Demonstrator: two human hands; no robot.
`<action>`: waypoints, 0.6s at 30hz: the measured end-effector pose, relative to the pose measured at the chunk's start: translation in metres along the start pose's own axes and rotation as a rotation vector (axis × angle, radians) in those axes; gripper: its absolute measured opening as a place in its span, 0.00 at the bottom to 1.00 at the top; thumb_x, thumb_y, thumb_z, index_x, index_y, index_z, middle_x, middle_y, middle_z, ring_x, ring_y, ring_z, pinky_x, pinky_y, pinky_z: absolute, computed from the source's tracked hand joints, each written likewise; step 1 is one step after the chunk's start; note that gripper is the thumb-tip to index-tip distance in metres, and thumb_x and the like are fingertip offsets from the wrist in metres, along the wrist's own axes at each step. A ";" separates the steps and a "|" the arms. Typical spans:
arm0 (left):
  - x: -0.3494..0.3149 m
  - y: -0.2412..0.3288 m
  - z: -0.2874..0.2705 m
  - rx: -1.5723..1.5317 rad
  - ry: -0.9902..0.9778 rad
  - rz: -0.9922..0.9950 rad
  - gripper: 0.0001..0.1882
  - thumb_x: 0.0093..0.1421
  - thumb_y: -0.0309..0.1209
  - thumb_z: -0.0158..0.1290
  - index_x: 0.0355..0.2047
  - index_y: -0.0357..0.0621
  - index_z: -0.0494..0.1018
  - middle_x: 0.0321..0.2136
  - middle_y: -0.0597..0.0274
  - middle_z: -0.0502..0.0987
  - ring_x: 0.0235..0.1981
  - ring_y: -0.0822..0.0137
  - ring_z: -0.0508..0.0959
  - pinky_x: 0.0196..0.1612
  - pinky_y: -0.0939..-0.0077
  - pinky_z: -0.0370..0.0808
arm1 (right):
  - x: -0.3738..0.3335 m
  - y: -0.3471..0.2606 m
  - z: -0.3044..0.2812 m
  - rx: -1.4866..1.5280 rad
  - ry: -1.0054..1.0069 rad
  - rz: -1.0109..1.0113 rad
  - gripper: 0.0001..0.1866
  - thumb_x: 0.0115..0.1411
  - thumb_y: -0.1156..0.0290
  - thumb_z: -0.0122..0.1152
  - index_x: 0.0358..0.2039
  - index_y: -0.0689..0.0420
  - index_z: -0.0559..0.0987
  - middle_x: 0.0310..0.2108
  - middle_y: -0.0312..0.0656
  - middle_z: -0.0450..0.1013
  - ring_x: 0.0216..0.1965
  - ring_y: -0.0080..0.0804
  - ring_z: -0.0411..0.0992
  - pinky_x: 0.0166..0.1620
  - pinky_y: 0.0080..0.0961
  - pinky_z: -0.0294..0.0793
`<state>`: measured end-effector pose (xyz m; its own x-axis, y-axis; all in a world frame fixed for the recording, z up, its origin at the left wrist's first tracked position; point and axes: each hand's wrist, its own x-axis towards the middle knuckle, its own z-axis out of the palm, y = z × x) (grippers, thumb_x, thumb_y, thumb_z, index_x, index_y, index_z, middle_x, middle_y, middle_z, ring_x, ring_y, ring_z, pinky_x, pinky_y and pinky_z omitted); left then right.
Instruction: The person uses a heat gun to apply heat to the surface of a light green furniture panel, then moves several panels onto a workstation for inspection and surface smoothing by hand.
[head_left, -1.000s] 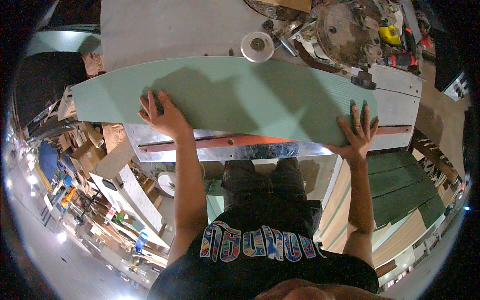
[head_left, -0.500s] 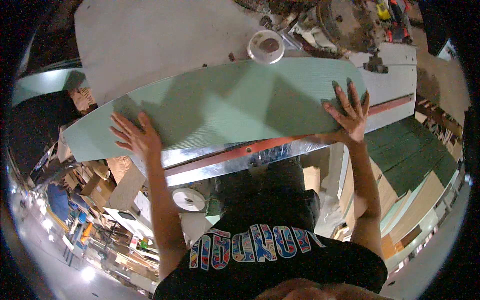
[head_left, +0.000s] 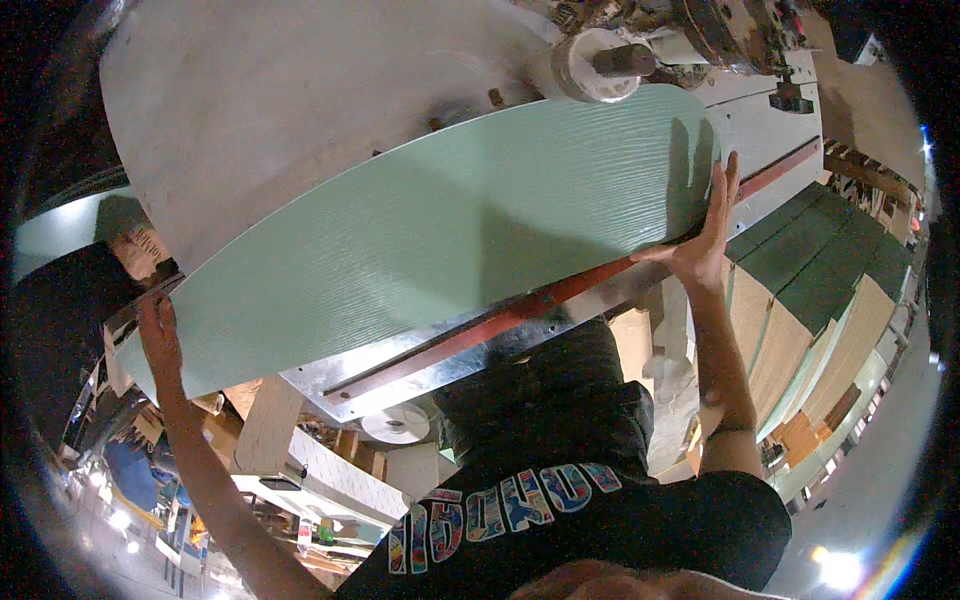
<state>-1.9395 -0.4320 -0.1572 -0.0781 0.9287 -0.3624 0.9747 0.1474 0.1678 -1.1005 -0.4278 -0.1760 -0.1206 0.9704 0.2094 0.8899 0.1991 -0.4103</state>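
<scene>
The person steadies a pale green textured panel (head_left: 450, 240) lying across the bench's (head_left: 300, 100) near edge, left hand (head_left: 158, 335) gripping its left end, right hand (head_left: 705, 235) spread flat (fingers open) at its right end; shifting it next calls for both ends moving together.

Left arm: I see it run from 6 o'clock up to 9 o'clock, nearly straight.
Left hand (head_left: 158, 330): edge-on, fingers curled round a rim.
Right arm: bare forearm rising toward 2 o'clock.
Right hand (head_left: 703, 235): fingers extended and together, pointing to 12 o'clock, thumb spread toward 9 o'clock.
</scene>
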 end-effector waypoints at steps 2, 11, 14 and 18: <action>-0.008 -0.026 0.006 0.014 0.002 -0.079 0.26 0.76 0.46 0.43 0.60 0.37 0.71 0.55 0.43 0.74 0.57 0.46 0.74 0.63 0.56 0.68 | -0.008 -0.010 0.006 0.071 0.018 0.100 0.86 0.17 0.32 0.82 0.76 0.58 0.51 0.77 0.59 0.43 0.76 0.59 0.47 0.73 0.56 0.53; -0.044 -0.094 0.000 -0.137 -0.146 -0.053 0.18 0.78 0.40 0.39 0.52 0.38 0.71 0.45 0.52 0.74 0.48 0.56 0.74 0.57 0.66 0.69 | -0.008 -0.056 0.014 0.103 -0.045 0.246 0.87 0.12 0.35 0.81 0.75 0.61 0.54 0.76 0.57 0.48 0.76 0.53 0.50 0.74 0.49 0.55; -0.061 -0.108 0.011 -0.141 -0.076 -0.049 0.16 0.78 0.40 0.39 0.46 0.38 0.69 0.39 0.56 0.70 0.43 0.60 0.71 0.53 0.69 0.68 | -0.008 -0.066 0.020 0.139 -0.050 0.232 0.85 0.13 0.36 0.81 0.74 0.61 0.56 0.77 0.56 0.47 0.76 0.53 0.49 0.74 0.49 0.55; -0.086 -0.141 0.022 -0.075 -0.060 0.008 0.16 0.77 0.40 0.40 0.43 0.39 0.67 0.36 0.57 0.66 0.40 0.61 0.68 0.50 0.69 0.67 | -0.011 -0.075 0.029 0.213 -0.033 0.179 0.83 0.15 0.38 0.83 0.74 0.61 0.58 0.77 0.58 0.47 0.76 0.55 0.49 0.74 0.49 0.56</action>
<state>-2.0658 -0.5400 -0.1699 -0.0560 0.9083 -0.4145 0.9568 0.1675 0.2378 -1.1792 -0.4492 -0.1735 0.0125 0.9959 0.0894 0.7860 0.0455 -0.6166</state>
